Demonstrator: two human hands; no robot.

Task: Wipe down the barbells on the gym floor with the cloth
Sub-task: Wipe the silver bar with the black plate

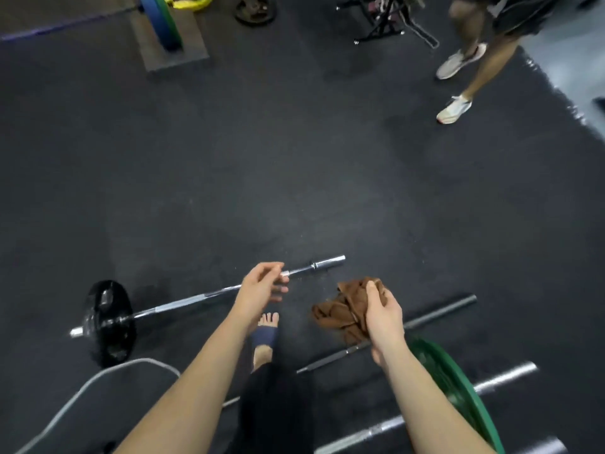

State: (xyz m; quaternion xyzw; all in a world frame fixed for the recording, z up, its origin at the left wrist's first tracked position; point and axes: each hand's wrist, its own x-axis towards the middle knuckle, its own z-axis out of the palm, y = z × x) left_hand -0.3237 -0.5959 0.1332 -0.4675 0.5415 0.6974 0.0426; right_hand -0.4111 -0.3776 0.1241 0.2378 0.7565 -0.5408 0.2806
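A chrome barbell [183,302] lies on the dark rubber floor with a black plate [109,322] on its left end. My left hand [262,288] hovers over its shaft, fingers apart, holding nothing. To the right, my right hand [383,314] grips a crumpled brown cloth [343,309] in the air. Below it lies a black barbell [435,317]. A third silver barbell [504,378] with a green plate [455,388] crosses the bottom right.
A person's legs in white shoes [455,108] stand at the top right, near a black rack [389,18]. A loaded bar with blue and green plates [162,19] sits on a mat at the top left. My foot [265,335] is between the bars.
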